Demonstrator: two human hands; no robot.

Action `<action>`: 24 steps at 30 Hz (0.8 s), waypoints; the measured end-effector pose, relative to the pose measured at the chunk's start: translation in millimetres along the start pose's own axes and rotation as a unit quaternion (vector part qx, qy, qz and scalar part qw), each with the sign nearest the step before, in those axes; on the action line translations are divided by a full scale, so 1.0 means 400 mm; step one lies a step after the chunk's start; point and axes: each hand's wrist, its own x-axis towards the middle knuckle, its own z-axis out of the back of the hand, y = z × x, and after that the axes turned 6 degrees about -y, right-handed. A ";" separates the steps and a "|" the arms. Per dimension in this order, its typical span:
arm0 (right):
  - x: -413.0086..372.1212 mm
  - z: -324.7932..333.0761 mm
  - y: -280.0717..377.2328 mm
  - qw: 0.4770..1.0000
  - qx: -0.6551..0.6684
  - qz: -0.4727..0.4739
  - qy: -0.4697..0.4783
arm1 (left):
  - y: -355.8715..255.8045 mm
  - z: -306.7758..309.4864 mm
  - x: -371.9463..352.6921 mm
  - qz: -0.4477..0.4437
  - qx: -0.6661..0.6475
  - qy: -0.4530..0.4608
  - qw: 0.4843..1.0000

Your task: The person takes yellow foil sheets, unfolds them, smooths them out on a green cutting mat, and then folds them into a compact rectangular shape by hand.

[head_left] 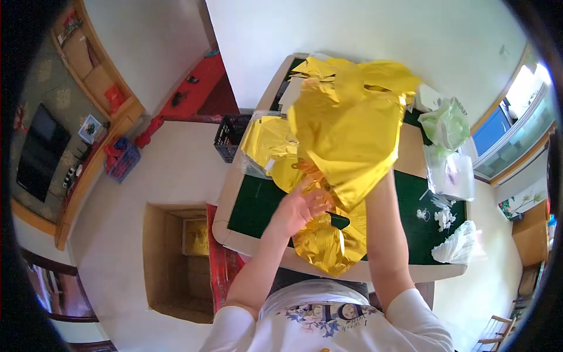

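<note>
A large shiny gold foil piece is raised above the green-topped table. My right forearm reaches up behind it, and the foil hides my right hand. My left hand is at the lower left edge of the foil, fingers spread, beside an orange-gold crumpled part. Below, another gold foil piece hangs over the table's near edge. Flat gold sheets in clear plastic lie to the left, and more gold foil is piled at the back.
A black crate stands left of the table, and an open cardboard box is on the floor at the left. On the table's right are a green plastic bag, clear bags, white strings and a white bundle.
</note>
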 end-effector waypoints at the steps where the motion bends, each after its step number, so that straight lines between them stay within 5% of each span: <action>1: 0.010 -0.019 -0.023 1.000 0.021 -0.014 -0.004 | -0.036 -0.026 -0.011 -0.006 -0.096 0.046 0.994; 5: 0.030 -0.030 -0.067 0.995 0.073 -0.051 -0.053 | -0.184 -0.062 0.026 -0.182 0.067 -0.106 0.975; 6: 0.047 0.028 -0.073 0.999 -0.047 0.018 0.022 | -0.224 -0.075 0.014 -0.218 0.099 -0.136 0.961; 8: 0.027 0.073 -0.052 0.986 0.077 -0.074 0.125 | -0.297 -0.019 0.011 -0.267 0.309 -0.182 0.895; 12: -0.021 0.157 -0.052 0.978 -0.058 -0.198 -0.041 | -0.350 0.080 0.033 -0.219 0.521 -0.275 0.778; 15: -0.009 0.244 -0.116 0.950 -0.267 -0.157 -0.053 | -0.341 0.180 0.062 -0.218 0.504 -0.296 0.781; 16: -0.018 0.251 -0.105 0.895 -0.443 -0.024 0.036 | -0.340 0.194 0.062 -0.224 0.490 -0.308 0.784; 17: -0.028 0.258 -0.087 0.788 -0.593 0.110 0.121 | -0.345 0.208 0.060 -0.195 0.428 -0.320 0.822; 19: -0.031 0.248 -0.082 0.803 -0.575 0.055 0.147 | -0.350 0.219 0.062 -0.207 0.350 -0.351 0.844; 20: -0.039 0.241 -0.087 0.929 -0.365 -0.054 0.035 | -0.352 0.226 0.060 -0.213 0.309 -0.366 0.852; 22: -0.022 0.248 -0.068 0.881 -0.404 -0.054 0.241 | -0.366 0.201 0.037 -0.188 0.277 -0.356 0.873; 24: -0.021 0.253 -0.093 0.903 -0.374 -0.072 0.200 | -0.372 0.174 0.030 -0.148 0.168 -0.349 0.910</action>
